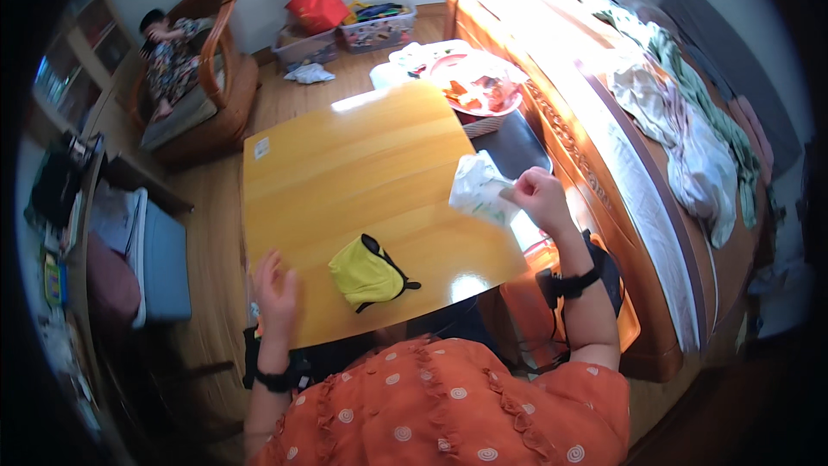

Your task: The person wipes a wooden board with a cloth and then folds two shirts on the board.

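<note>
My right hand (541, 200) grips a white, thin bag or packet with green print (480, 189) by its near end, at the right edge of the wooden table (362, 168). What the packet holds cannot be seen. Over the table's left edge, my left hand (276, 291) is slightly blurred, its fingers apart and nothing in them. A yellow-green fabric item with black trim (367, 272) lies crumpled between my hands, on the near part of the tabletop.
Beyond the table's right side are a round red-patterned tray (514, 107) and a carved wooden bed (559, 136) with rumpled bedding. A person (173, 61) sits in an armchair (228, 45) at the far left. Storage bins (378, 32) line the wall; a blue-grey bin (165, 259) stands left.
</note>
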Tool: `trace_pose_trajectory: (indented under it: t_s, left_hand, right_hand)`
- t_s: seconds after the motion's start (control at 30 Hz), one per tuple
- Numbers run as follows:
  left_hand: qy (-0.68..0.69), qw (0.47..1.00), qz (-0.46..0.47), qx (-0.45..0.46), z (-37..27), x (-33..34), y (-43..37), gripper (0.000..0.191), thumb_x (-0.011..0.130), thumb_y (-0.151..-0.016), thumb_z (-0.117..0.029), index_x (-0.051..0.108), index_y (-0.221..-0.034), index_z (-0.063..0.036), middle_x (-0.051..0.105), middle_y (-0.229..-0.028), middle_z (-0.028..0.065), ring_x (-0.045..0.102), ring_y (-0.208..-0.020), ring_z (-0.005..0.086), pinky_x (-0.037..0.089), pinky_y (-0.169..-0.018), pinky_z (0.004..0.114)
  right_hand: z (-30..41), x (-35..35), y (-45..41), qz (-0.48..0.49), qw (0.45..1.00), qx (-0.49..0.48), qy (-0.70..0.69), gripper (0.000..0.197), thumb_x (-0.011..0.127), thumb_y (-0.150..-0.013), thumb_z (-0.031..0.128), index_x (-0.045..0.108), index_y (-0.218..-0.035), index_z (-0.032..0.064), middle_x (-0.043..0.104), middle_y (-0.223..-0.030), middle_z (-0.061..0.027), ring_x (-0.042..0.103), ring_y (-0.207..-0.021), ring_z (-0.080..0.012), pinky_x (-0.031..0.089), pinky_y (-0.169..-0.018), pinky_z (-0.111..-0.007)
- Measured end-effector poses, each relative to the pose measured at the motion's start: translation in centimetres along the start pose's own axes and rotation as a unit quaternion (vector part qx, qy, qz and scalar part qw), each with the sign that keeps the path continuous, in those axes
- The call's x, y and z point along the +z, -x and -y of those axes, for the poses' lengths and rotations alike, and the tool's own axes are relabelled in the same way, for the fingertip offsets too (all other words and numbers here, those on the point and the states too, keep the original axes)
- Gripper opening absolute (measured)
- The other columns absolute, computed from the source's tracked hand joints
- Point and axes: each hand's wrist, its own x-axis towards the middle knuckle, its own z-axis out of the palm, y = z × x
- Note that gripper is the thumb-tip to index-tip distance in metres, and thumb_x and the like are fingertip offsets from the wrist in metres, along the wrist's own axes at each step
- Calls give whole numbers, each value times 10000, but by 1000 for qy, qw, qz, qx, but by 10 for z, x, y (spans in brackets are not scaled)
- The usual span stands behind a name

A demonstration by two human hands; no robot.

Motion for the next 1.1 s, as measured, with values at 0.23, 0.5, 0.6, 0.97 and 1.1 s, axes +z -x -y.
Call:
trace_pose_trajectory:
  t_s: [0.23, 0.5, 0.6, 0.97, 1.1]
  left_hand:
    - [321, 895, 294, -99, -89, 82, -12, 467, 709, -964, -190, 581, -1379, -17, 689, -1242, 93, 681, -1048, 181, 554, -891, 342]
    - [377, 888, 193, -179, -76, 67, 1, 282, 606, -1055, -174, 636, -1259, 18, 711, -1135, 45, 670, -1011, 119, 549, -876, 295]
    - [397, 880, 169, -198, -67, 61, 8, 300, 575, -1072, -225, 641, -1233, 20, 711, -1075, 37, 668, -932, 105, 542, -814, 279]
    - [420, 880, 137, -176, -77, 55, 13, 360, 476, -1111, -282, 616, -1225, 29, 693, -1050, 28, 641, -883, 98, 528, -785, 282]
    - [388, 899, 142, -146, -74, 60, 15, 369, 463, -1114, -285, 625, -1184, 40, 701, -988, 56, 635, -858, 116, 522, -773, 310]
  right_hand:
    - [113, 99, 28, 84, 977, -56, -186, 277, 816, -871, 181, 633, -773, -2, 536, -656, -56, 521, -617, -143, 414, -558, -310]
    - [154, 145, 51, 133, 905, 92, -393, 194, 705, -986, 147, 692, -881, -15, 629, -704, -4, 538, -602, -50, 429, -539, -219]
    - [154, 151, 50, 135, 887, 118, -426, 187, 696, -993, 147, 688, -899, -14, 631, -709, 7, 543, -593, -41, 442, -531, -210]
    - [157, 151, 45, 136, 971, -148, -128, 292, 723, -817, 62, 700, -1108, 64, 708, -930, -110, 668, -711, -204, 559, -673, -316]
    - [167, 150, 45, 205, 967, -78, -127, 383, 753, -784, 172, 686, -1151, 87, 709, -983, -124, 683, -771, -237, 573, -741, -364]
